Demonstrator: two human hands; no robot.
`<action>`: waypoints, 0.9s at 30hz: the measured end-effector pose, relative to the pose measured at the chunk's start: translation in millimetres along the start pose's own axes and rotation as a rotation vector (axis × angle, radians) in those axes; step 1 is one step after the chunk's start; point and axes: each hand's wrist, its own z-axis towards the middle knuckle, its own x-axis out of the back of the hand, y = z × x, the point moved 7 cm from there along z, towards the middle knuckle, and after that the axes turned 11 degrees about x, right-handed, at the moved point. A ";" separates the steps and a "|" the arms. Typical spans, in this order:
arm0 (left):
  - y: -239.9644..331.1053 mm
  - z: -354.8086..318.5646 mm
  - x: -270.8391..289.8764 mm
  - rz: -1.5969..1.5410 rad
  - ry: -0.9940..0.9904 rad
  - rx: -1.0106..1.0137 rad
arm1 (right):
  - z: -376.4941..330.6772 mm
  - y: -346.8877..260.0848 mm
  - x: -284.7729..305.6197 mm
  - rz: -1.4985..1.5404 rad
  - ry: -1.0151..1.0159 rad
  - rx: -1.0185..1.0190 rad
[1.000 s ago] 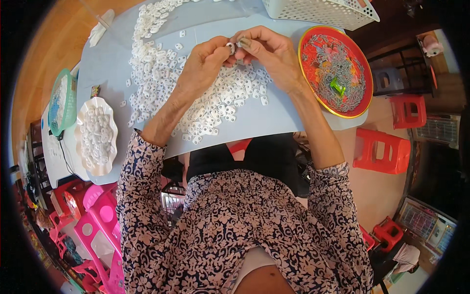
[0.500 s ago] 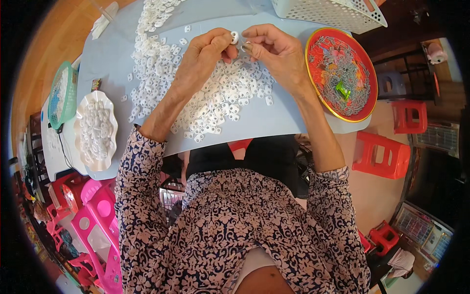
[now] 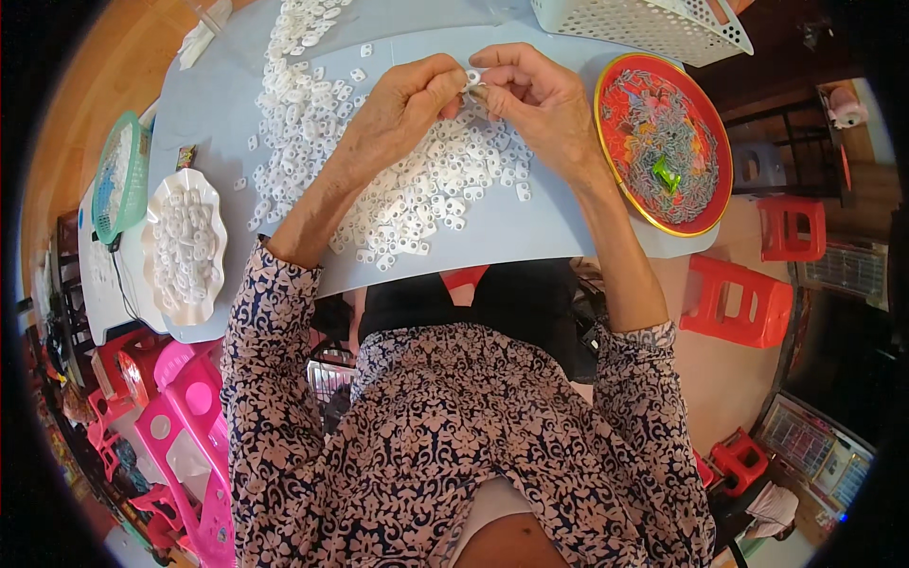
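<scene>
Small white part (image 3: 473, 78) is held at the fingertips of the left hand (image 3: 402, 109), above the bench (image 3: 535, 248), toward its far edge. Right hand (image 3: 547, 112) is set close opposite, thumb tip at the part, fingers curled; whether anything is pinched there can't be told. Loose white parts (image 3: 417, 204) are spread below, from far edge to near edge. Red tray (image 3: 718, 156) of grey pin-like pieces (image 3: 677, 133) plus green wrapper (image 3: 667, 176) is placed at right edge; perforated basket (image 3: 649, 28) at far right corner; scalloped dish (image 3: 217, 237) of white pieces at left edge.
</scene>
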 end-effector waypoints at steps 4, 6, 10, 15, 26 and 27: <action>0.8 0.0 -3.2 0.013 -0.054 0.003 | 0.7 -0.2 -0.2 0.017 0.021 0.048; 1.0 0.8 -3.3 -0.029 -0.046 0.024 | 1.6 -3.7 1.4 -0.005 0.043 0.078; 2.9 -2.7 -6.8 -0.104 -0.046 0.035 | 1.3 -3.6 0.8 0.012 0.057 0.066; 2.6 -5.6 -9.0 -0.111 0.034 0.012 | 2.5 -3.5 1.9 0.014 0.055 0.085; 9.2 -6.6 -4.3 0.044 0.068 -0.088 | 0.1 -4.0 -2.4 0.018 0.000 0.066; 10.2 -6.7 -4.9 0.044 0.068 -0.088 | 0.4 -4.5 -2.8 0.019 -0.004 0.071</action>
